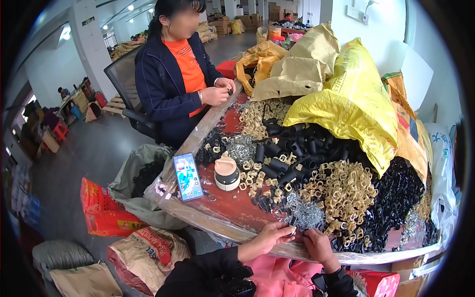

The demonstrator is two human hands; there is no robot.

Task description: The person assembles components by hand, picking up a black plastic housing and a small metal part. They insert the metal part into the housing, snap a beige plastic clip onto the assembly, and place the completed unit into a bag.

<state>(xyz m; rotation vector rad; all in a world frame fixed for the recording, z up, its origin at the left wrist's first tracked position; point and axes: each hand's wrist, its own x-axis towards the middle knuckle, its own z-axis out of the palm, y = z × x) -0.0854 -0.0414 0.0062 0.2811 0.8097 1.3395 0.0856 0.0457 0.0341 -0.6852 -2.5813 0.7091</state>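
My left hand (271, 236) is at the table's near edge, thumb and fingers pinched on a small part (292, 230) too small to make out. Just to its right, my right hand (319, 245) has its fingers curled down at the near edge of a heap of small silver metal pieces (306, 214); whatever its fingertips hold is hidden. Beyond it and to the right lies a large heap of tan plastic buckle-like pieces (349, 190). Small black parts (398, 198) are piled further right, and black tube-shaped parts (282, 166) lie across the middle.
A lit phone (188, 176) and a lidded cup (227, 174) stand on the left of the red table (217, 198). A yellow sack (346, 104) slumps over the far piles. Across the corner, a co-worker's hands (217, 93) hold a small part. Sacks (148, 255) sit on the floor at left.
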